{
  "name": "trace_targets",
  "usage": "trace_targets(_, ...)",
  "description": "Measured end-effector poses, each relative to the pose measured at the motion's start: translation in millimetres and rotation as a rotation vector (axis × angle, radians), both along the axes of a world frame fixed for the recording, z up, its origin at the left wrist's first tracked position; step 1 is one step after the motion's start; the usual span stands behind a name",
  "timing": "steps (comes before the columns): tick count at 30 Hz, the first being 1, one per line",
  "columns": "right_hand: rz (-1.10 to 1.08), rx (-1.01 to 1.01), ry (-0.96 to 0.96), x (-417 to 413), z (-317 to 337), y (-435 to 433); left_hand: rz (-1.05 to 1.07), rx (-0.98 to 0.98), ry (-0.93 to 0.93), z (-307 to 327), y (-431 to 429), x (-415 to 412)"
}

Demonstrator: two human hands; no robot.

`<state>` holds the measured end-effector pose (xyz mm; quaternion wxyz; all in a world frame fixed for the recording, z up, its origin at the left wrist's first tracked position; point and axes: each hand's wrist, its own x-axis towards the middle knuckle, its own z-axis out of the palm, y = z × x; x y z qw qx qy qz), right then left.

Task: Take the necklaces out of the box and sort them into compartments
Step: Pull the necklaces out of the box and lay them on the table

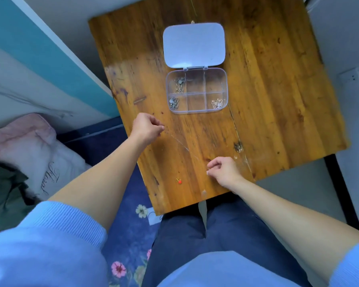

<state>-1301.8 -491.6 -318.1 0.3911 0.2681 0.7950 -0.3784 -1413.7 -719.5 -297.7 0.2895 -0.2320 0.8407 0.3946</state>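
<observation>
A clear plastic compartment box (197,111) lies open on the wooden table (267,90), its white lid (194,45) folded back. Silver chains lie in the far-left compartment (180,84) and the near-left compartment (173,103); a gold piece (217,104) lies in the near-right one. A thin silver chain (183,146) is stretched between my hands above the table. My left hand (147,127) pinches one end, my right hand (223,170) pinches the other. A small red pendant (179,181) lies on the table near the front edge.
Another small piece of jewellery (238,147) lies on the table to the right of the chain. A pink pillow (29,150) and bedding are on the left. My legs in dark trousers are below the table's front edge, over a floral blue rug (131,241).
</observation>
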Motion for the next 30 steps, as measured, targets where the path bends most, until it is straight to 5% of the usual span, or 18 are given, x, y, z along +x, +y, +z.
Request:
trace_targets(9, 0.139, 0.143, 0.068, 31, -22, -9, 0.386, 0.226, -0.069, -40, 35, -12)
trace_targets(16, 0.238, 0.118, 0.018, 17, -21, 0, 0.378, 0.230, -0.033, -36, 35, -20)
trace_targets(23, 0.113, 0.219, 0.519, -103, 19, 32, 0.373, 0.165, 0.075, -16, 34, -43)
trace_targets(26, 0.310, 0.331, 0.552, -157, 29, 31, 0.417, 0.156, 0.009, -18, 41, -45)
trace_targets(30, 0.835, 0.583, 0.413, -198, 22, 16, 0.494, 0.205, -0.058, -18, 45, -48)
